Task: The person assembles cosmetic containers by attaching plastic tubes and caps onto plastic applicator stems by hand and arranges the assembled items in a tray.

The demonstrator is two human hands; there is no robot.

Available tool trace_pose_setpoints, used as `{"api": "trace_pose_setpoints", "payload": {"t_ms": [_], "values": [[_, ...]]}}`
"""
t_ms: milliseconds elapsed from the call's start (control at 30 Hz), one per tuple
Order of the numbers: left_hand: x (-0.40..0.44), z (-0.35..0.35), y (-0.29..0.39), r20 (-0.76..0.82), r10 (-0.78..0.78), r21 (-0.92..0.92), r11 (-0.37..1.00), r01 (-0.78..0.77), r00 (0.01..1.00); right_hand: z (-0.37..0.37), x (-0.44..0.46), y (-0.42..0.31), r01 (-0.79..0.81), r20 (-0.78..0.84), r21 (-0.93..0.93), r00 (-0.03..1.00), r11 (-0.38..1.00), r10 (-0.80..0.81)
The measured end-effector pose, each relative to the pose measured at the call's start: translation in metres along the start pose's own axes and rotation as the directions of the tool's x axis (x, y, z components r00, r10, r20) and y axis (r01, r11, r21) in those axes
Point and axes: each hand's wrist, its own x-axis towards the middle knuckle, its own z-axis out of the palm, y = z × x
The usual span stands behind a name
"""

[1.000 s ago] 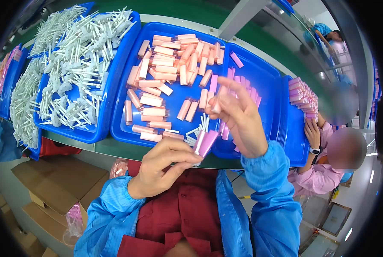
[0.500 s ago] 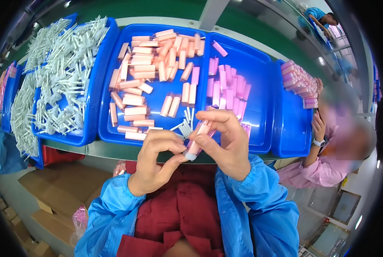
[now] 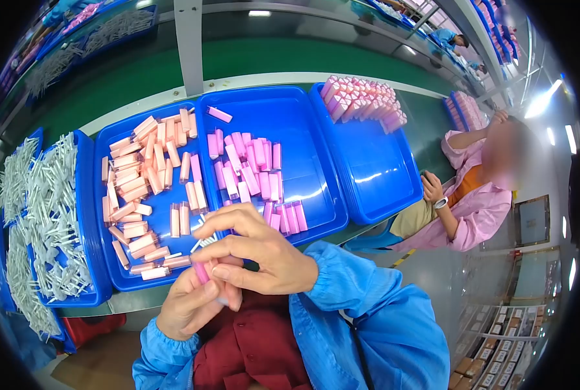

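Close to my body, both hands meet around a small pink tube [image 3: 202, 273], perhaps a lip gloss tube, tilted and partly hidden by fingers. My left hand [image 3: 189, 302] is closed around its lower part, where a whitish translucent end [image 3: 222, 300] peeks out. From above, my right hand [image 3: 264, 253] pinches at the tube with thumb and fingers. Just beyond the fingers, several short white sticks [image 3: 205, 242] lie at the tray edge. Peach tubes [image 3: 150, 153] fill a blue tray [image 3: 100, 195]; loose pink tubes [image 3: 257, 156] lie in the adjoining blue tray [image 3: 309, 162].
On the left, blue trays hold heaps of white plastic sticks [image 3: 56, 221]. A third blue tray [image 3: 381, 182] stands right, stacked pink tubes [image 3: 361, 101] at its far end. Beyond it sits a co-worker in a pink sleeve [image 3: 462, 227]. A metal post [image 3: 189, 45] rises behind the trays.
The view has swung right, so the trays appear further left. My hands have drawn closer together and now cover more of the tube, which looks pink where a peach one showed before.
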Motion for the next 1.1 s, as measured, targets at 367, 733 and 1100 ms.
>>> {"api": "trace_pose_setpoints", "payload": {"t_ms": [367, 733, 1100], "values": [[0.003, 0.015, -0.016, -0.274, -0.006, 0.128, 0.991, 0.043, 0.962, -0.011, -0.001, -0.010, 0.066, 0.236, -0.339, 0.972, 0.938, 0.016], [0.015, 0.007, -0.010, -0.057, 0.241, 0.887, 0.458, -0.062, 0.969, -0.023, -0.012, -0.005, -0.076, 0.155, -0.079, 0.984, 0.994, 0.088], [0.020, 0.027, 0.004, -0.013, 0.483, 0.981, 0.175, -0.082, 0.876, -0.099, -0.045, -0.005, -0.371, -0.435, -0.232, 0.866, 0.899, 0.246]]}}
